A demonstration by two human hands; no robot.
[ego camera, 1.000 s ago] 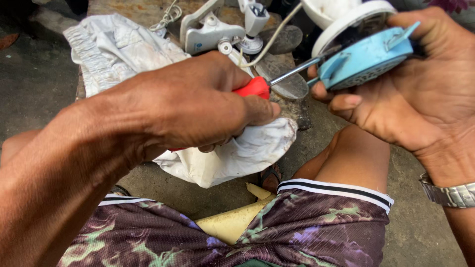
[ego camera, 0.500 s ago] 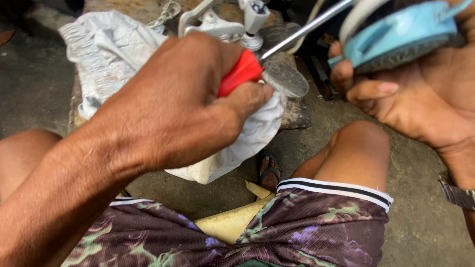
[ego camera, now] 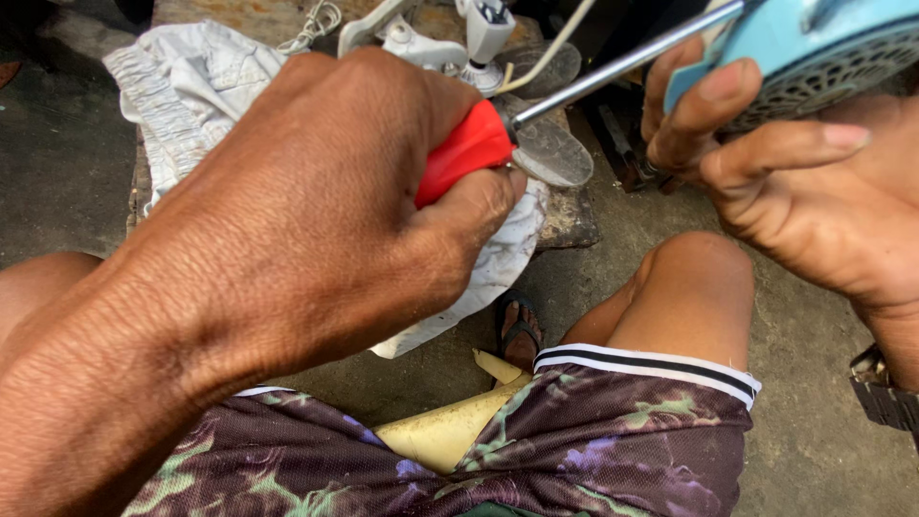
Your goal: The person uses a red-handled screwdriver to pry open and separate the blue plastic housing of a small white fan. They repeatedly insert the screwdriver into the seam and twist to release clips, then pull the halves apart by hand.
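My left hand (ego camera: 316,220) fills the middle of the head view, closed around the red handle of a screwdriver (ego camera: 474,148). Its metal shaft runs up and right to a light blue appliance housing with a grey grille (ego camera: 814,48) at the top right corner. My right hand (ego camera: 795,182) holds that housing from below, fingers curled over its edge. The screwdriver tip is hidden where it meets the housing.
A crumpled white cloth (ego camera: 191,86) lies on the concrete floor behind my left hand. White plastic appliance parts (ego camera: 450,33) and a cord lie at the top. My knees, patterned shorts (ego camera: 574,440), a sandalled foot (ego camera: 522,330) and a yellowish stool edge (ego camera: 450,431) are below.
Both hands have risen and come closer to the camera. The blue housing has shifted up to the top right corner, partly out of view, and the screwdriver shaft followed it.
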